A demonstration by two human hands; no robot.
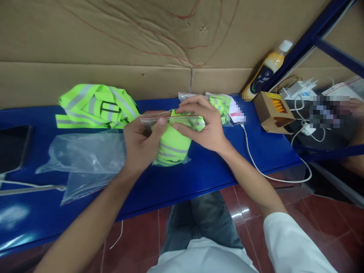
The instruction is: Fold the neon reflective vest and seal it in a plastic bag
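Note:
A clear zip-lock bag (172, 148) with a folded neon yellow-green reflective strap inside hangs in front of me, over the blue table (199, 170). My left hand (144, 142) pinches its upper left edge between thumb and fingers. At the upper right, my right hand (206, 123) has thumb and fingers closed about the bag's mouth near the red zip line. To the left lies a loose heap of reflective straps (85, 106) with a black buckle. Nearer me are flat clear plastic bags (91, 151), partly hidden by my left forearm.
Behind my right hand lie bagged straps (223, 104) beside a charging phone (236, 110). Farther right stand a juice bottle (264, 72) and a small cardboard box (270, 113). A white cable (251, 159) loops over the table edge. A dark tablet-like device (14, 148) lies at far left.

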